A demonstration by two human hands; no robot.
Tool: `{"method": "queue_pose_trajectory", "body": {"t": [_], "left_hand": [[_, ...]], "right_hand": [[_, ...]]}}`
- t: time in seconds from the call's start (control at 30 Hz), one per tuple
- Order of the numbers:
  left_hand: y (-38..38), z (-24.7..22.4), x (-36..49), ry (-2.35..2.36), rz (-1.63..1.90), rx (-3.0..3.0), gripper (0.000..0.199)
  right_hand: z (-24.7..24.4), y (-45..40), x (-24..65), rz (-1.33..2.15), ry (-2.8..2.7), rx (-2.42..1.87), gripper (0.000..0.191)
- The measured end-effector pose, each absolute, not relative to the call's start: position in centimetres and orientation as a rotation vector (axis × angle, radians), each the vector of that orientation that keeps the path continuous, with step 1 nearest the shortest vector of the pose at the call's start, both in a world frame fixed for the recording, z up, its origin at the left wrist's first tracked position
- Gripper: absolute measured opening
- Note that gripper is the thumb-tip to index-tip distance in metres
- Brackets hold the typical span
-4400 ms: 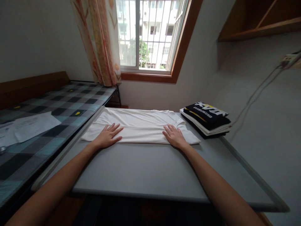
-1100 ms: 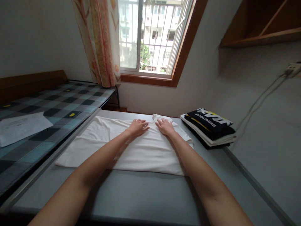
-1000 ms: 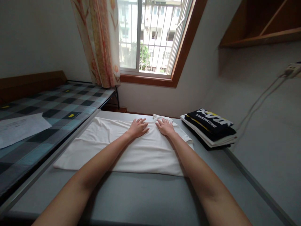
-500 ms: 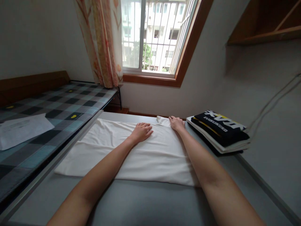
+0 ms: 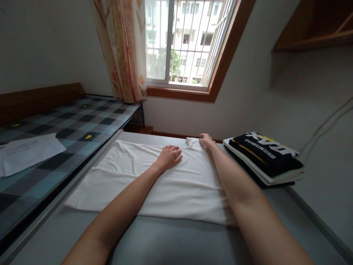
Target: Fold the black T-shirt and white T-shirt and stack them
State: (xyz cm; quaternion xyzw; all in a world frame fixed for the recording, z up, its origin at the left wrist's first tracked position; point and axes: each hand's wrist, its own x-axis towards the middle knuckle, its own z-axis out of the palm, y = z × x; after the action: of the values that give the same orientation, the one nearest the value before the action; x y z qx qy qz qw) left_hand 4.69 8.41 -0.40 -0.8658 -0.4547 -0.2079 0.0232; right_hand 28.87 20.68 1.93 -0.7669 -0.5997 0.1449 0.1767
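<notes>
Fingers (image 5: 171,149) of my left hand (image 5: 168,158) lie close together, palm down on the cloth (image 5: 176,191), which covers part of the table (image 5: 171,239); whether my right hand (image 5: 206,141) pinches its far corner, I cannot tell. Uneven pulling there could drag creases across it.

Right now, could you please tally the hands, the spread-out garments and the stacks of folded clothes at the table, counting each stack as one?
Hands: 2, the left hand and the right hand
Spread-out garments: 1, the white garment
Stacks of folded clothes: 1, the mostly black-and-white stack
Total: 4
</notes>
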Motion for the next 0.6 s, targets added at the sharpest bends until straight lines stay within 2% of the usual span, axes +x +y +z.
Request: {"method": "queue_pose_trajectory", "body": {"t": [0.2,0.33,0.4,0.5,0.6], "left_hand": [[8.6,-0.6,4.7,-1.432,-0.666,-2.678,0.031],[8.7,-0.6,4.6,-1.441,-0.683,-2.685,0.032],[8.8,-0.7,4.5,-1.439,-0.692,-2.681,0.031],[8.9,-0.9,4.4,-1.435,-0.706,-2.674,0.031],[9.0,-0.9,4.4,-1.443,-0.711,-2.679,0.032]], "right_hand": [[4.4,20.1,28.4,0.432,-1.654,-1.920,0.053],[5.8,16.9,29.4,0.505,-1.610,-1.527,0.054],[6.0,14.0,30.8,0.617,-1.692,-1.372,0.056],[5.5,9.6,33.2,0.959,-1.985,-1.270,0.060],[5.0,6.8,34.8,1.085,-2.129,-1.323,0.051]]}}
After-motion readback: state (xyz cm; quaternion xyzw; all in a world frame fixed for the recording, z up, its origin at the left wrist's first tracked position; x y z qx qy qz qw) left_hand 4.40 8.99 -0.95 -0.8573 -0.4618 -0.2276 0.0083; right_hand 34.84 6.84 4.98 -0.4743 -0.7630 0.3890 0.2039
